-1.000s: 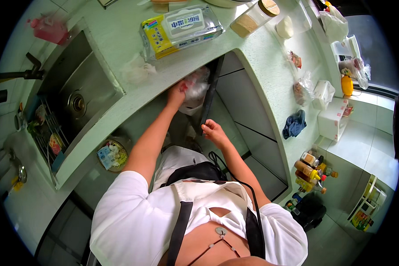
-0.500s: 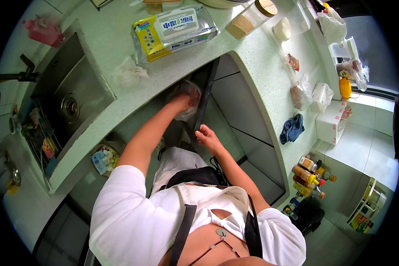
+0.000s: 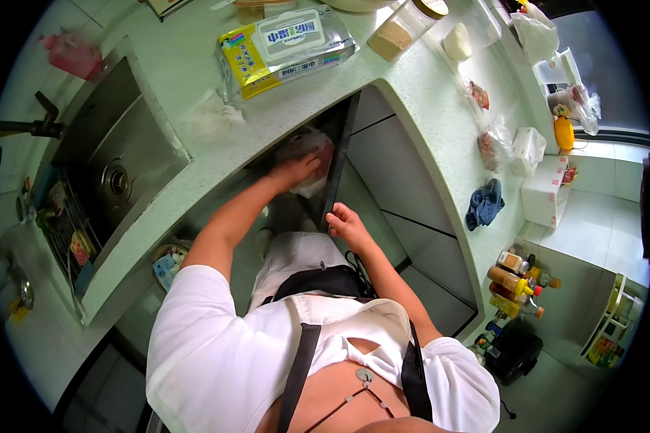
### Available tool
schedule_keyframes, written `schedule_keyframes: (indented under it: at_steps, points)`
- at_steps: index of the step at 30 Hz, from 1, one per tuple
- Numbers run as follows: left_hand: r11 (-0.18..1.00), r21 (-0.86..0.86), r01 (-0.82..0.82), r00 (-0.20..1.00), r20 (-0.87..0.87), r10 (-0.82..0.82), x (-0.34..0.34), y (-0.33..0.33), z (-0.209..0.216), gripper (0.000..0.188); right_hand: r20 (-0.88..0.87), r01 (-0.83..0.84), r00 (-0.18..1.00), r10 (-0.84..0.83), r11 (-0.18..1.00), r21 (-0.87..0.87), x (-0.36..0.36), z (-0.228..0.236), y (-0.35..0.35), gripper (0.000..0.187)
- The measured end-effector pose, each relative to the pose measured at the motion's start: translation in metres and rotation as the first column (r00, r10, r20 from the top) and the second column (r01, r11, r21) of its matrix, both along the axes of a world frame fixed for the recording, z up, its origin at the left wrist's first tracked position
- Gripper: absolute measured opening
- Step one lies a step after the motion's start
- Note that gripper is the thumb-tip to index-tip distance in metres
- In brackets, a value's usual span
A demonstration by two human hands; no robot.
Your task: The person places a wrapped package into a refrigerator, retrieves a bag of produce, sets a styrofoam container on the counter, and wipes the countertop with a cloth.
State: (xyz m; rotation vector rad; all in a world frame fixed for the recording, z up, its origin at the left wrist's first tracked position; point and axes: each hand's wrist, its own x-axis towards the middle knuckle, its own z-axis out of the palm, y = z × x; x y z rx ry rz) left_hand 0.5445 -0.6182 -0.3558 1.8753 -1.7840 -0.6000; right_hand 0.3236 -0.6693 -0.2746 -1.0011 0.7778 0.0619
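My left hand (image 3: 295, 172) reaches under the countertop edge, into the dark opening of a cabinet. Its fingers lie stretched across a clear plastic bag (image 3: 313, 186) with something pale and reddish inside; the contents cannot be made out. Closer to my body, my right hand (image 3: 345, 219) is closed around the edge of a dark-framed cabinet door (image 3: 337, 167), which stands swung out. Part of the bag is hidden behind my left hand, and the cabinet's inside is mostly in shadow.
The pale countertop (image 3: 296, 108) bears a wet-wipes pack (image 3: 289, 50), a crumpled tissue (image 3: 217, 115), a jar of tan powder (image 3: 401, 32) and a blue cloth (image 3: 485, 204). A steel sink (image 3: 115, 137) lies left. Several bottles (image 3: 513, 285) stand right; a bin (image 3: 170, 263) is below.
My left hand has shifted slightly, its fingers now spread over the bag instead of bunched in it. The right hand stays on the door edge, a little farther right in the picture.
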Motion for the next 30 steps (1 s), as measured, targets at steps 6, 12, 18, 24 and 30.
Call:
schedule_keyframes:
  at_steps: [6, 12, 18, 24, 30]
  points:
    - [0.854, -0.52, -0.012, 0.909, 0.351, 0.226, 0.003, 0.007, -0.012, 0.024, -0.003, -0.002, 1.0, 0.002, 1.0, 0.019, 0.009, 0.001, 0.006, 0.007]
    - [0.985, -0.16, -0.062, 0.928, -0.374, -0.003, -0.001, 0.001, -0.02, 0.028, 0.012, -0.003, 1.0, 0.004, 1.0, -0.016, 0.007, 0.0, 0.008, 0.007]
    - [0.952, 0.199, -0.232, 0.971, -0.002, 0.237, -0.012, -0.032, 0.008, 0.023, 0.051, -0.1, 0.994, 0.102, 0.994, -0.042, 0.01, -0.008, 0.001, 0.009]
    - [0.809, 0.555, -0.191, 0.958, -0.075, 0.278, -0.009, -0.077, -0.093, 0.035, 0.041, -0.156, 0.985, 0.166, 0.972, -0.176, 0.006, -0.01, -0.008, 0.011]
    - [0.941, 0.318, 0.115, 0.836, -0.543, 0.082, 0.017, -0.035, -0.085, 0.042, 0.022, -0.082, 0.996, 0.086, 0.985, -0.151, 0.011, 0.001, 0.003, 0.011]
